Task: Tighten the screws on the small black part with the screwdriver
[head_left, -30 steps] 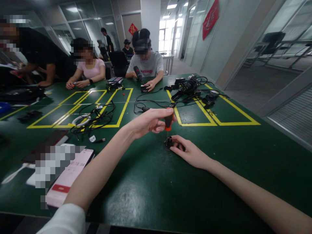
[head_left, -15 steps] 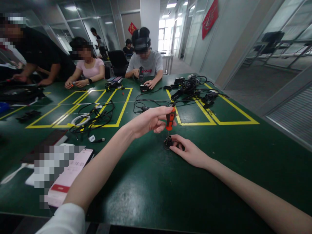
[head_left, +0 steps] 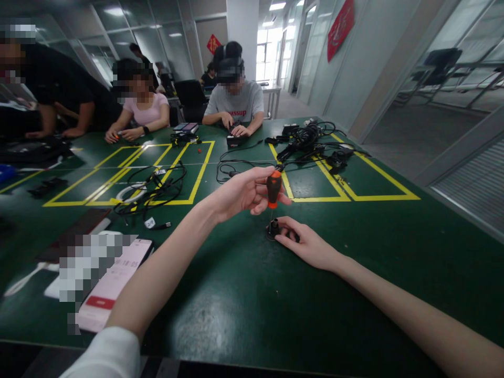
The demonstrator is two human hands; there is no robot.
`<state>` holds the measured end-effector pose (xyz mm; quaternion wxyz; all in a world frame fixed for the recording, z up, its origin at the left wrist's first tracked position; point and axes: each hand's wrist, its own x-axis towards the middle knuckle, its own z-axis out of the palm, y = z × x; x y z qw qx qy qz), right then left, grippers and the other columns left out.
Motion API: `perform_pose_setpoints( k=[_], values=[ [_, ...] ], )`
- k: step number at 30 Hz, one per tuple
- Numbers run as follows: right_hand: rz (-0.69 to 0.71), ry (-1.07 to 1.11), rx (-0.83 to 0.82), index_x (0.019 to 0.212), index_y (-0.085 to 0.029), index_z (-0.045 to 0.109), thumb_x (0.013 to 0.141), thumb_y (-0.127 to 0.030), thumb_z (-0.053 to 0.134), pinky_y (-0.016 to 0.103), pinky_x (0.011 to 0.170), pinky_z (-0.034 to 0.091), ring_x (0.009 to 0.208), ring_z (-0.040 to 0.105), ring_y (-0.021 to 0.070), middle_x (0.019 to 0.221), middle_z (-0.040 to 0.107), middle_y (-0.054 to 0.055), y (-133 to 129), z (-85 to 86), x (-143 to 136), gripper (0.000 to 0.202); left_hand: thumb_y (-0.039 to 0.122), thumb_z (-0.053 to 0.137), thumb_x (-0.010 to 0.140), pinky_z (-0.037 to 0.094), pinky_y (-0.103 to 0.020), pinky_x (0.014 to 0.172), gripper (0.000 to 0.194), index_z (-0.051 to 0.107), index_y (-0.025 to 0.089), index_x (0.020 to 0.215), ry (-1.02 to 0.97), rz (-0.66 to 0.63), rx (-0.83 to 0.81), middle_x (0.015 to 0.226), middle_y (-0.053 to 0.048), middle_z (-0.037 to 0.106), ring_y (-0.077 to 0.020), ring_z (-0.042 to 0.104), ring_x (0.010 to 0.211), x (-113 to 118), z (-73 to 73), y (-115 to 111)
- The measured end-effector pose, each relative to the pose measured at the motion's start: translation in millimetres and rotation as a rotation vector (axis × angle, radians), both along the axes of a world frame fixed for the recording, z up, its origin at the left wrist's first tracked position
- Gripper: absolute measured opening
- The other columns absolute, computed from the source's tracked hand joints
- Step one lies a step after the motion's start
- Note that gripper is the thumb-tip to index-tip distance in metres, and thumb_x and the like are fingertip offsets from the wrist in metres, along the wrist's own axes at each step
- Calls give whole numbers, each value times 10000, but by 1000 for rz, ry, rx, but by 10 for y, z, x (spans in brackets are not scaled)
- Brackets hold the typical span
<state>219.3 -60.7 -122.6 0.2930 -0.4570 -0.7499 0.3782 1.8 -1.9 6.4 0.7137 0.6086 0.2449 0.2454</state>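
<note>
A screwdriver (head_left: 273, 190) with a black and orange handle stands upright, its thin shaft pointing down. My left hand (head_left: 246, 191) grips the handle between thumb and fingers. Under it on the green table (head_left: 220, 294) is a small black round-based part (head_left: 273, 231) with a short tube sticking up. The screwdriver's tip meets this part beside the tube; the exact spot is too small to make out. My right hand (head_left: 303, 242) pinches the black part from the right side and rests on the table.
Tangled black cables (head_left: 307, 142) lie at the back right among yellow tape outlines. Another cable bundle (head_left: 157, 189) is at the left. A phone (head_left: 118, 283) and a dark brown case (head_left: 73, 233) lie left of my forearm. Co-workers (head_left: 232, 102) sit across the table.
The screwdriver handle has turned about its own axis, and the fingers of my left hand have shifted around it. My right hand stays on the black part.
</note>
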Motion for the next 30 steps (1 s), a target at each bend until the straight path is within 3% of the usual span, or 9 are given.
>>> perform_pose_setpoints(
  k=[5,12,15,18,22,26,30],
  values=[
    [5,-12,7,1268,-193,615,983,-397,572,282,623,449,665,535,152,886,676,31,0,4,5,353,597,688,868,354,-218,485,454,626,160,975,61,104,138,852,-45,705,-69,481,518,40,-8,-48],
    [6,-30,3,1278,-189,602,1003,-407,554,286,629,447,661,533,153,868,675,28,-14,27,15,354,476,707,912,373,-225,609,305,649,178,946,210,485,783,720,42,570,-88,493,617,96,-51,-119],
    [6,-29,2,1269,-199,601,1004,-424,551,291,630,445,657,528,154,864,672,27,-16,31,20,352,430,699,924,343,-241,625,248,629,191,932,344,582,976,657,60,540,-99,476,601,86,-50,-143],
    [7,-30,-5,1271,-199,598,1001,-429,547,295,630,445,661,530,156,892,677,34,-16,31,23,358,431,648,939,319,-260,615,255,583,197,860,458,587,1090,644,46,540,-118,475,596,80,-34,-172],
    [10,-30,6,1265,-210,602,1000,-415,547,301,630,449,680,547,164,918,697,41,-13,27,21,339,281,597,851,360,-278,636,111,579,201,926,519,525,1193,782,-3,617,-152,532,676,85,-6,-224],
    [4,-28,19,1256,-211,605,992,-411,556,310,655,469,716,579,174,982,715,54,-15,26,17,335,238,555,832,406,-273,659,293,573,196,1122,491,395,1212,869,-16,665,-162,586,724,90,4,-265],
    [7,-28,13,1258,-200,596,992,-397,554,321,667,475,730,590,182,1030,728,75,-15,25,10,334,281,522,930,406,-269,672,295,567,201,1210,542,367,1285,886,-15,695,-159,626,721,96,-1,-270]
  ],
)
